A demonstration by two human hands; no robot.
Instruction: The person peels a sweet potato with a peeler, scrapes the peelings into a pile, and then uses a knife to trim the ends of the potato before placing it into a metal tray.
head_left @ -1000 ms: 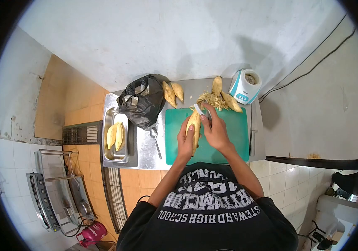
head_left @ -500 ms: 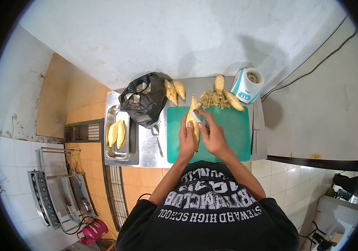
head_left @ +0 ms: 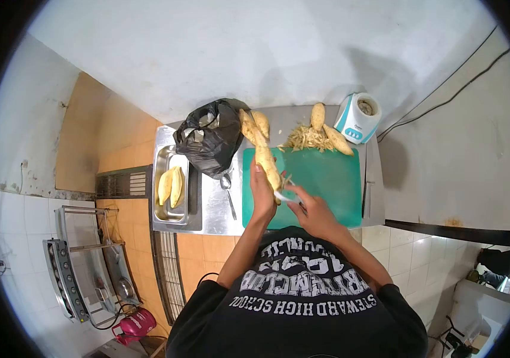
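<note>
My left hand [head_left: 261,190] is wrapped round a long, partly peeled sweet potato [head_left: 265,158], held slanting above the green cutting board [head_left: 332,185]. In my right hand [head_left: 314,213] is a white peeler [head_left: 280,196], its head against the near end of the sweet potato. A thin strip of peel [head_left: 288,180] hangs beside it. Behind the board lies a heap of peelings [head_left: 307,138], next to two unpeeled sweet potatoes [head_left: 338,140]. More sweet potatoes [head_left: 261,122] lie past the far end of the held one, which partly covers them.
A metal pan [head_left: 174,218] at the left holds two peeled sweet potatoes [head_left: 176,187]. Near it are a black plastic bag [head_left: 216,146] and a spoon [head_left: 227,192]. A white and blue blender base [head_left: 356,122] stands at the back right by the wall.
The sweet potato has tilted, its far end swinging left and away. My right hand with the peeler has moved nearer my body, down to the sweet potato's near end.
</note>
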